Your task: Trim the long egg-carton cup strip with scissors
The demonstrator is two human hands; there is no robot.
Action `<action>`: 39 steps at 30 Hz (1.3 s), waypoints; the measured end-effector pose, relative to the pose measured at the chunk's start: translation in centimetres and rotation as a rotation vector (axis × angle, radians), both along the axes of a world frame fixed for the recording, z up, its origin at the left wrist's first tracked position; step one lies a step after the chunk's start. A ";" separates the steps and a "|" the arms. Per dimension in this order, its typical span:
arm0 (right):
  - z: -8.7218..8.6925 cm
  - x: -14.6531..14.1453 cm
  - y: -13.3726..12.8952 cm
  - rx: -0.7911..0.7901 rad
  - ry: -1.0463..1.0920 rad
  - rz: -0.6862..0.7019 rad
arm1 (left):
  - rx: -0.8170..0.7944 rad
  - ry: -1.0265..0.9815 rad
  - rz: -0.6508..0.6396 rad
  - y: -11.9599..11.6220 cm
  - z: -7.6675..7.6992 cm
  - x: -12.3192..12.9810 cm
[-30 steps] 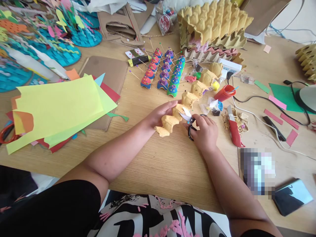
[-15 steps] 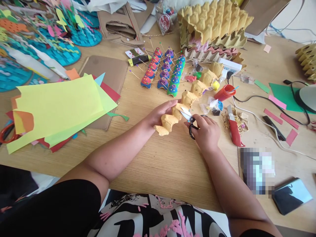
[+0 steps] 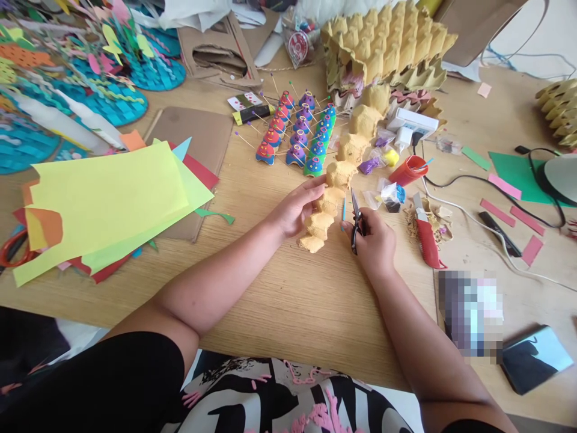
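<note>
My left hand (image 3: 300, 208) grips a long strip of yellow egg carton (image 3: 341, 174) by its side, near the lower cups. The strip slants up and away, its far end in front of the carton stack. My right hand (image 3: 373, 240) is closed around black-handled scissors (image 3: 356, 222), whose blades point away from me, just right of the strip and apart from it. A thin blue stick (image 3: 344, 209) shows between the strip and the scissors. Beyond my left hand stand painted egg-carton caterpillars in red (image 3: 276, 129), purple (image 3: 299, 136) and green-blue (image 3: 321, 141), with pins stuck in them.
Yellow paper (image 3: 108, 195) lies over cardboard (image 3: 193, 138) at left. Egg trays (image 3: 387, 42) are stacked at the back. On the right are a red cup (image 3: 408, 171), a red-handled knife (image 3: 427, 237), a white cable (image 3: 491, 237) and a dark phone-like object (image 3: 536, 359).
The strip has swung more upright, its near end shifting right and its far end left. The scissors have come away from its edge, and their blades now point forward instead of left.
</note>
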State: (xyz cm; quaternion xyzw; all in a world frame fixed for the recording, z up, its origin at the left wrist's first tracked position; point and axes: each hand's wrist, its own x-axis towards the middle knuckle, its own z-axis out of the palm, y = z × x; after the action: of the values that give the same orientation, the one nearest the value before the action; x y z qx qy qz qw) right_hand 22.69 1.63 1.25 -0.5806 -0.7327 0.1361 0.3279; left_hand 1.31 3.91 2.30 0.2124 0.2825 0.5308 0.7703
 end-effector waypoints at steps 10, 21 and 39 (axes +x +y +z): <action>-0.4 -0.1 0.0 -0.106 0.174 0.126 | 0.054 -0.023 0.082 -0.1 0.3 0.4; -0.5 0.2 0.2 0.097 -0.070 0.274 | 0.181 0.072 0.087 -0.2 -0.3 0.2; -0.3 0.6 0.1 0.344 -0.332 0.282 | -0.007 0.094 0.000 0.2 0.1 -0.4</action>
State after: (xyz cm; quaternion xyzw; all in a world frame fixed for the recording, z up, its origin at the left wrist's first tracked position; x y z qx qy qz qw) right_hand 23.29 1.70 0.98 -0.4230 -0.8623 -0.0433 0.2749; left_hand 0.96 4.16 2.36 0.2342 0.3204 0.5193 0.7568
